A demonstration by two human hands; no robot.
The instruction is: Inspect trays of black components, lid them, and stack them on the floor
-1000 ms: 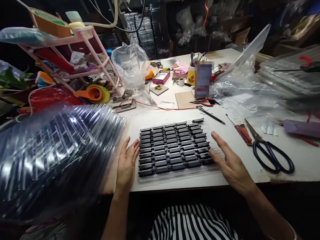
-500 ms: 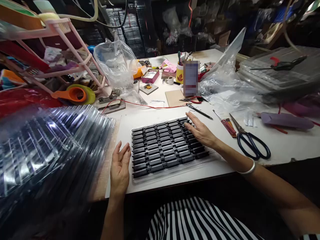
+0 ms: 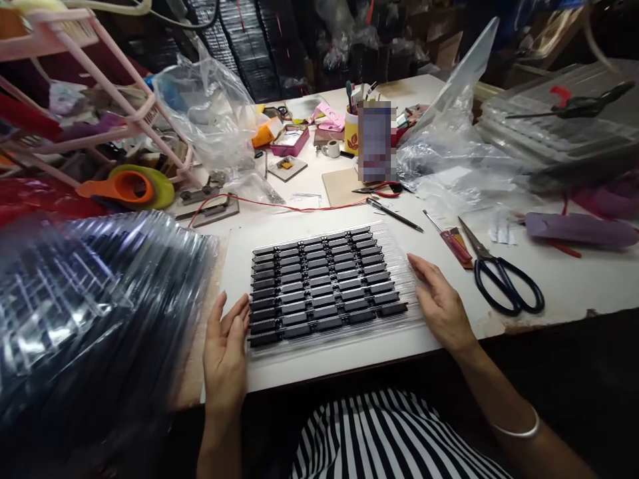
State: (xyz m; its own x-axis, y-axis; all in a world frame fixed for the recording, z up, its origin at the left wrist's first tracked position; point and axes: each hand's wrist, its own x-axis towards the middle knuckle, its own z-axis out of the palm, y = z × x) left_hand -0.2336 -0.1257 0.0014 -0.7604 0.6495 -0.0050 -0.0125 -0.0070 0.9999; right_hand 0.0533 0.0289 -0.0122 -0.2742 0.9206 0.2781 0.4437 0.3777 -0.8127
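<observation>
The left hand (image 3: 225, 356) is bracing at the near left edge of a clear plastic tray (image 3: 399, 266), its fingers loosely curving, not closing on anything. The right hand (image 3: 443, 307) is flanking the opposite edge, its thumb and fingers parting slightly and its fingertips resting at the tray's rim; whether either hand is bearing any of its weight, I cannot tell.

Between the two hands the tray is lying flat on the white table (image 3: 349, 362), and rows of black comb-edged parts (image 3: 319, 286) are filling most of it. A bare ribbed strip of the tray is showing beside the right hand.

Just outward of the left hand, a pile of clear plastic trays (image 3: 100, 286) is spreading out, its near part blurring. Outward of the right hand, dark-handled scissors (image 3: 509, 286) are lying open-bladed, with a red-handled screwdriver (image 3: 452, 243) lying between them and the hand.

Beyond the tray from both hands, a black pen (image 3: 397, 216) is lying aslant, and red-handled pliers (image 3: 382, 190) are resting partly on a tan square board (image 3: 339, 186). Farther out, a yellow cup (image 3: 351, 133) is holding pens, and a crumpled clear bag (image 3: 207, 120) is standing beside a pink rack (image 3: 120, 86).
</observation>
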